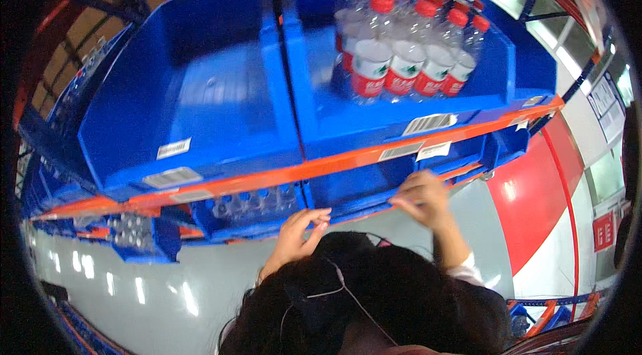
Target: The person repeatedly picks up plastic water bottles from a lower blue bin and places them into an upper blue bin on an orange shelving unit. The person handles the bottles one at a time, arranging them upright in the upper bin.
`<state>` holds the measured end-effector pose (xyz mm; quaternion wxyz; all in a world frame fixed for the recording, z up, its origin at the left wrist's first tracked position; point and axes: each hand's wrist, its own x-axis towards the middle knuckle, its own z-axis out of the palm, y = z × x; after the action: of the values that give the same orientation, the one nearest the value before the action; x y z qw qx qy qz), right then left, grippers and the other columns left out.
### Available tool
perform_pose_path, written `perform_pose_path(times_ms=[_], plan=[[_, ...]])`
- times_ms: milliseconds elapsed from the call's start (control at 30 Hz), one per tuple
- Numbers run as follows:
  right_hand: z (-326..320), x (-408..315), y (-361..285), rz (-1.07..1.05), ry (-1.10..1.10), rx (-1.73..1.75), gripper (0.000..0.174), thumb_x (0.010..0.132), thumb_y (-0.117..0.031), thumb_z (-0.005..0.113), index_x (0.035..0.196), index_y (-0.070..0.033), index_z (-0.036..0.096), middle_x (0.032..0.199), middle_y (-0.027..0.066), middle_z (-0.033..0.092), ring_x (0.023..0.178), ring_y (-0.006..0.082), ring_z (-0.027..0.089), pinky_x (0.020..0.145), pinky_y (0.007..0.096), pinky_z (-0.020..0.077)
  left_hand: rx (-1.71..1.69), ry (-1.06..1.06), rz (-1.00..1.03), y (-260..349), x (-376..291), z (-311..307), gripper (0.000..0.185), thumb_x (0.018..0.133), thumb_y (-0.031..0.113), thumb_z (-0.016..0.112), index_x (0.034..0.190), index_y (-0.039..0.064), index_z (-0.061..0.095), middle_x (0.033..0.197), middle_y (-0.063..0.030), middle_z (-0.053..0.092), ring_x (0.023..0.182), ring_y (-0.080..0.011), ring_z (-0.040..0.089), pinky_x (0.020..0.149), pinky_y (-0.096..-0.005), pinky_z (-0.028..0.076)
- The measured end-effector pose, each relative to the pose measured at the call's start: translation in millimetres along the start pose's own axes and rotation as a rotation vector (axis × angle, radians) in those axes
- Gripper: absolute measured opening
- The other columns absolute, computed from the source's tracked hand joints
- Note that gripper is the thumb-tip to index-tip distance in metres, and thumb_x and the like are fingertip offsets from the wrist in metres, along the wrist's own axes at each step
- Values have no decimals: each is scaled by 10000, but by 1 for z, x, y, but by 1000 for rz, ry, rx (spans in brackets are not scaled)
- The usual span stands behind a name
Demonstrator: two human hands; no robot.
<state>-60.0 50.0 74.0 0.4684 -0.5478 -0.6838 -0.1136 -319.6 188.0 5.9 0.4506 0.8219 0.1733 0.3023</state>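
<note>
My left hand (302, 235) is raised near the lower shelf bins, its fingers bent and a little apart, with nothing visible in it. To the right, my right hand (424, 199) hangs before the orange shelf beam (321, 168), slightly blurred, its fingers curled; no object shows in it. Above the hands, red-capped plastic water bottles (371, 66) stand grouped in the right-hand blue plastic bin (326, 119). Beside it, the left-hand blue bin (220, 139) shows a bare floor. Neither hand touches a bottle.
On the lower level, one blue bin holds clear bottles (256, 204) and another at the left holds several white-capped ones (131, 229). Barcode labels (173, 178) are on the bins and beam. Blue and orange racking continues at the lower right (546, 312). The floor (225, 274) is grey.
</note>
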Motion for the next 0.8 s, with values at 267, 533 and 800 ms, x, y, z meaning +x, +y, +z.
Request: perform_pose_path(times_ms=[267, 533, 800], plan=[[62, -105, 16, 638, -85, 343, 321, 939, -215, 648, 702, -3, 613, 648, 144, 575, 588, 283, 538, 553, 369, 416, -81, -225, 13, 2, 38, 47, 226, 907, 61, 630, 1129, 30, 663, 998, -131, 689, 909, -221, 680, 821, -316, 526], [33, -101, 19, 624, -86, 330, 175, 948, -113, 579, 1073, -17, 656, 963, 161, 690, 886, 336, 661, 775, 393, 515, -101, -386, 130, 19, 75, 97, 208, 918, 128, 646, 1111, 55, 672, 972, -132, 682, 895, -260, 672, 797, -346, 521], [-30, -128, 41, 521, -181, 311, 163, 922, -118, 621, 1047, -32, 682, 966, 154, 693, 886, 327, 664, 762, 390, 517, -75, -363, -35, 53, 71, 155, 172, 917, 104, 644, 1073, 40, 677, 1008, -136, 698, 930, -270, 681, 823, -348, 520]])
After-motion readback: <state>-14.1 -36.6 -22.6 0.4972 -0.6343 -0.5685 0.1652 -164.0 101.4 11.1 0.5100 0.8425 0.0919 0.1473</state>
